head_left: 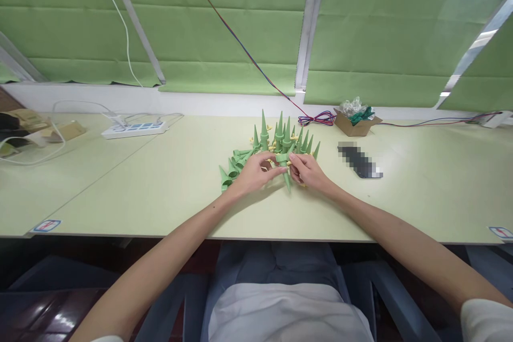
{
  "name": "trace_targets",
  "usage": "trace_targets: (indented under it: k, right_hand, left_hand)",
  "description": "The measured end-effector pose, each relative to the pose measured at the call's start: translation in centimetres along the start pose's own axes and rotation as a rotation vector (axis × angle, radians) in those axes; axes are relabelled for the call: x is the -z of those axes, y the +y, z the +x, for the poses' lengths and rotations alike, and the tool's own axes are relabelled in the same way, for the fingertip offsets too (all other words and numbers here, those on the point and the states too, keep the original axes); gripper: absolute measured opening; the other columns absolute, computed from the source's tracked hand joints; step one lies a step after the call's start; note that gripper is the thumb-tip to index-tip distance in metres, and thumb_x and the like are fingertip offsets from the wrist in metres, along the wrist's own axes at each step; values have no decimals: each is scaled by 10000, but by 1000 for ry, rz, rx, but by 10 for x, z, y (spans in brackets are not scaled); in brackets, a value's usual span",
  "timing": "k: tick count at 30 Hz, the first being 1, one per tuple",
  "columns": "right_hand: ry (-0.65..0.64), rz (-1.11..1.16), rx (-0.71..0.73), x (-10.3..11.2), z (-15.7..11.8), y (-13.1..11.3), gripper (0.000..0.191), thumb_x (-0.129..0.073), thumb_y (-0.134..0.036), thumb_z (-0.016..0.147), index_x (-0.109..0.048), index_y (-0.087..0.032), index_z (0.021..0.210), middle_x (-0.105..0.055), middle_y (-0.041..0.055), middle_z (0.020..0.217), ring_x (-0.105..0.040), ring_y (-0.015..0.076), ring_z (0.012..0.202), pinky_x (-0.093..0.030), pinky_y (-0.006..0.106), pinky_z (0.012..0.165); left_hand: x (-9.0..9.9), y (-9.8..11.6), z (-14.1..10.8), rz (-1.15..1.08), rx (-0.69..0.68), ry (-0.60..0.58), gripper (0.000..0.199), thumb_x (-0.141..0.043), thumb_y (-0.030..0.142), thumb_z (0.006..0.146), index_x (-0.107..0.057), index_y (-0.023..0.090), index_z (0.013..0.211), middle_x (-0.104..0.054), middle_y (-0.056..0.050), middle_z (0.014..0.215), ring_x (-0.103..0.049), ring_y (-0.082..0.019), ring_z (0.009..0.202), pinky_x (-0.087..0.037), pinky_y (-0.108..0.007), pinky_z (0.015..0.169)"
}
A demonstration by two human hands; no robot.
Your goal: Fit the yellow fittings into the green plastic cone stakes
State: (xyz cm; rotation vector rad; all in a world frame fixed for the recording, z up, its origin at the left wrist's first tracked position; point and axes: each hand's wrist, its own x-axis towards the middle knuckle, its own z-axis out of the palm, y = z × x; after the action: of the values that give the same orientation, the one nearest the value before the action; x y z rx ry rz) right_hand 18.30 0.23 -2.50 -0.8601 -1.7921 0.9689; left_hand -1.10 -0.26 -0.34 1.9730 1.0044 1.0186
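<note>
1. The green cone piece (282,158) is between the two hands, raised above the near part of the table (168,192), on the near side of a cluster of similar green cones (264,138).
2. Its long axis runs roughly far to near: the wide, collar-like end is on the far side, and the spike points near, its tip leaning slightly right.
3. The left hand (257,173) pinches it from the left, thumb across the near side and fingers around the far side. The right hand (308,170) closes thumb and curled fingers at its right edge; the exact contact there is hidden. Both hands touch it, so neither is clearly nearer.
4. The piece looks smooth and matte, light green, with a broad band above a tapering point. A small yellow bit (288,163) shows beside the right fingertips; whether it is joined to the piece cannot be told.
</note>
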Motion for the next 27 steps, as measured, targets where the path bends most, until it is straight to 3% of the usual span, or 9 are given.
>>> trace_targets:
  k: [5,14,21,27]
  right_hand:
    - [-1,20,-34,0,0,-2,590,-417,-560,983,-351,-216,508,-458,-34,390,-376,87,347,-329,256,434]
    - [-2,22,-34,0,1,-3,593,-414,-510,998,-361,-208,490,-456,-33,389,-380,79,350,-333,241,439]
    - [24,45,13,-3,2,0,578,-412,-594,980,-413,-201,555,-444,-43,436,-415,82,360,-337,242,425]
    - [77,14,62,-4,1,-3,510,-429,-600,973,-450,-203,653,-465,-51,504,-413,74,361,-315,236,395]
  left_hand:
    - [-2,-1,0,74,-71,55,421,-742,491,774,-674,164,1031,-641,-87,1096,-585,-134,703,-481,-268,614]
    - [-3,-6,2,120,-154,74,336,-747,423,797,-654,181,1011,-642,-67,1039,-560,-106,646,-467,-249,587]
    - [-3,1,2,80,-63,77,292,-707,413,818,-576,184,944,-597,-22,960,-524,-83,603,-434,-226,539]
    - [-1,1,5,-102,127,8,353,-730,480,784,-568,166,794,-575,11,724,-487,-86,506,-395,-232,476]
